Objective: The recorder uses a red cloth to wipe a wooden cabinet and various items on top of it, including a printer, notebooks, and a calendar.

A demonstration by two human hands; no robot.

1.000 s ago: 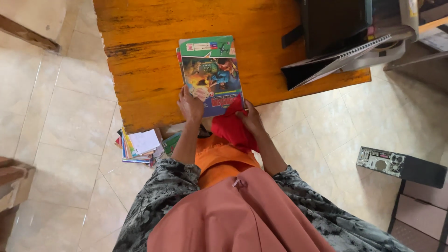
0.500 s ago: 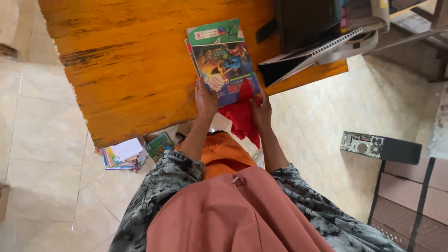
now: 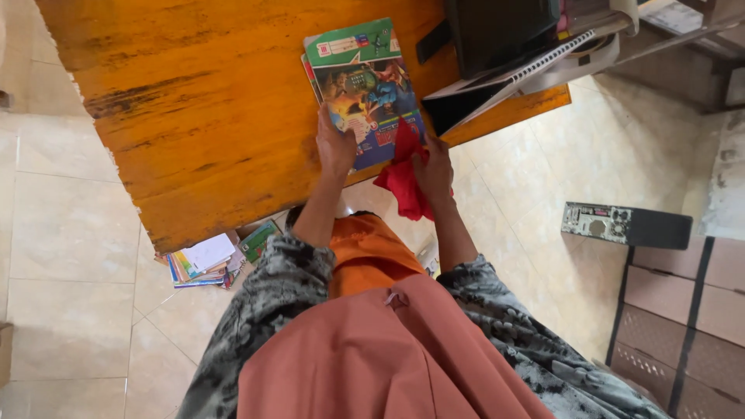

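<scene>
A colourful book with a green top band (image 3: 363, 85) lies on the orange wooden table (image 3: 209, 116), on top of another book. My left hand (image 3: 335, 146) presses flat on the book's near left corner. My right hand (image 3: 434, 167) grips a red cloth (image 3: 402, 180) at the book's near right corner; the cloth hangs down past the table's edge.
A dark case and a spiral-bound pad (image 3: 528, 66) sit on the table's right end. A stack of books (image 3: 203, 260) lies on the tiled floor under the table's edge. A computer case (image 3: 625, 225) lies on the floor at right, beside brown boxes (image 3: 683, 310).
Both hands have slid further up over the book, the red cloth rising with my right hand. The view has shifted, so the table sits more to the left.
</scene>
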